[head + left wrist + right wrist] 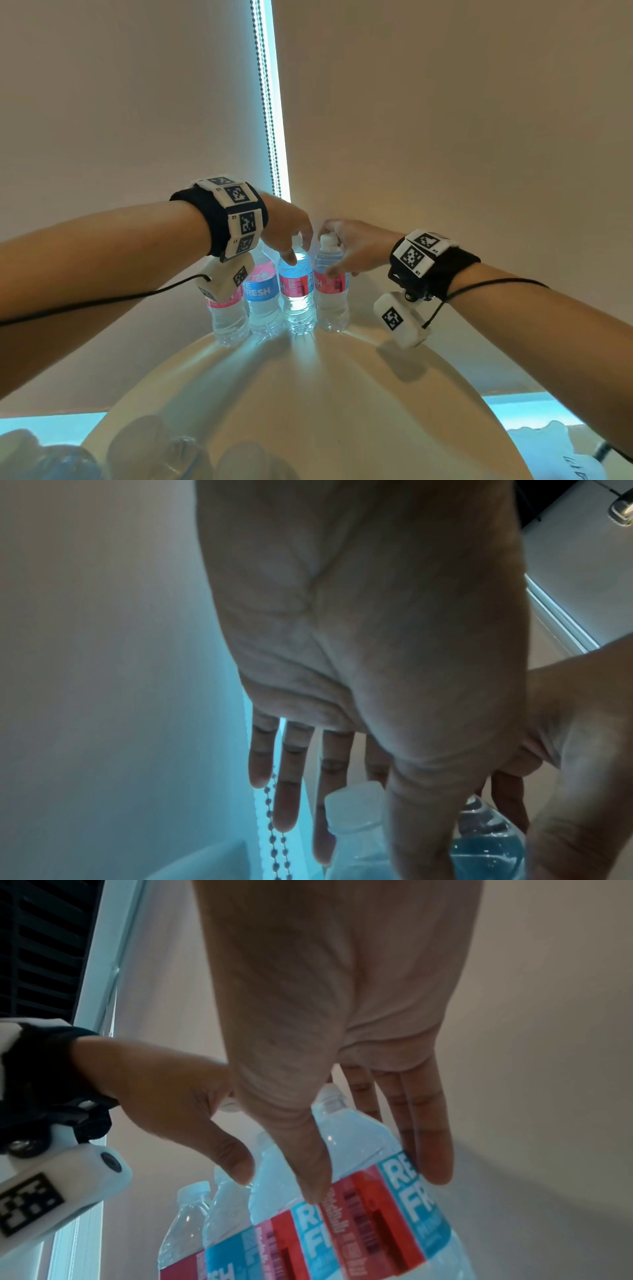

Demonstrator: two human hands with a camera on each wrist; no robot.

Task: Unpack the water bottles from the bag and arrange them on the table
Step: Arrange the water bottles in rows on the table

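Four clear water bottles with pink and blue labels stand in a row at the far edge of the round cream table (308,394). My left hand (296,248) hovers over the third bottle (298,301). Its fingers (287,791) are straight behind the white cap (356,796), and the thumb rests on the bottle's shoulder. My right hand (337,251) is at the rightmost bottle (332,305): the thumb (313,1185) touches its label, and the straight fingers (435,1150) lie along its far side. The leftmost bottle (229,318) is partly hidden by my left wrist camera.
Cream roller blinds hang just behind the bottles, with a bead chain (269,120) in the bright gap between them. Blurred translucent plastic shapes (154,452) sit at the table's near edge, lower left. A white object (555,455) lies at the lower right.
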